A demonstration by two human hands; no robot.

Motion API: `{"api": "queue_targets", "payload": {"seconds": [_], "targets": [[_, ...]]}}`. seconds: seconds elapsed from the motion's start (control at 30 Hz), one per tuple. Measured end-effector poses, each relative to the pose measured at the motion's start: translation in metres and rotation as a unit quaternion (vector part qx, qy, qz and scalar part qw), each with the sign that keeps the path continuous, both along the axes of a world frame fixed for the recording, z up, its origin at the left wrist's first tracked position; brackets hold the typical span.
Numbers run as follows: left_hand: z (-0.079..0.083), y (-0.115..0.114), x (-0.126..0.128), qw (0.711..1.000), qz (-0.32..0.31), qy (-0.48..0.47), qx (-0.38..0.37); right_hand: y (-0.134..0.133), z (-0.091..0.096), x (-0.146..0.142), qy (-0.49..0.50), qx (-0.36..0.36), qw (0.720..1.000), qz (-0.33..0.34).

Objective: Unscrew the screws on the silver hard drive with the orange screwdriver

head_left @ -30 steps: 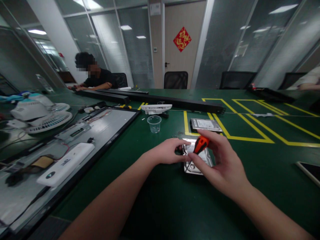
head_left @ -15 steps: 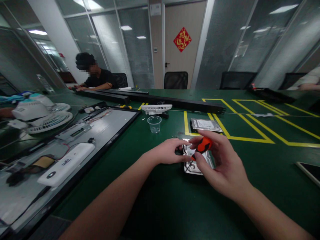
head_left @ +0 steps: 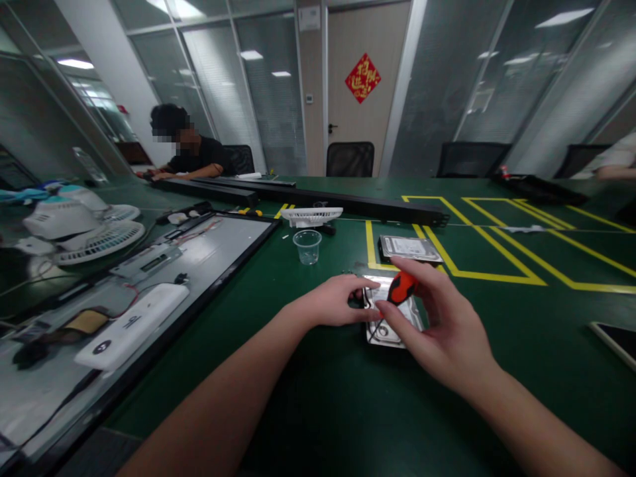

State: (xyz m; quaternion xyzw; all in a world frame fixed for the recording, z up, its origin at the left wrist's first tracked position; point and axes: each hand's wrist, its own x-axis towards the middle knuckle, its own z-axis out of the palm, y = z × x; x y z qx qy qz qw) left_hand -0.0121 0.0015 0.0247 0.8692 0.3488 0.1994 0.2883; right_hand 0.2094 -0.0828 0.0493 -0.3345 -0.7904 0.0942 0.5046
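My right hand (head_left: 450, 328) grips a screwdriver (head_left: 401, 286) by its orange-and-black handle, between thumb and fingers. The shaft slants down to the left, its tip at the near left corner of a silver hard drive (head_left: 390, 333). That drive lies flat on the green table, partly covered by both hands. My left hand (head_left: 334, 301) holds the drive from its left side, index finger and thumb lying over its top; the other fingers are mostly hidden. Beyond my hands lies a second hard drive (head_left: 410, 248) inside a yellow tape outline.
A clear plastic cup (head_left: 307, 248) stands behind my left hand, with a white fan part (head_left: 312, 215) behind it. At left lies a large panel (head_left: 233, 233) bearing a white device (head_left: 133, 326). Long black bars (head_left: 348, 203) cross the back. A phone-like slab (head_left: 616, 346) lies at right. A person (head_left: 199, 156) sits opposite.
The screwdriver handle has turned and shifted slightly left in my right hand, whose fingers have moved with it. My left hand and the hard drive stay in place.
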Motion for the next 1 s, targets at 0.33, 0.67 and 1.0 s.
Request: {"api": "queue_targets", "payload": {"seconds": [0.33,0.67,1.0], "targets": [[-0.0024,0.0016,0.0000,1.000,-0.010,-0.011,0.019,-0.0015,0.0007,0.0011,0.009,-0.032,0.999,0.030],[-0.0004,-0.0005,-0.0001,1.000,-0.003,-0.012,-0.008,0.0005,0.0009,0.0003,-0.012,0.010,1.000,-0.013],[-0.0002,0.0010,0.0010,1.000,0.008,0.022,0.004,0.0003,-0.0032,-0.0008,0.038,-0.021,0.999,-0.002]]}}
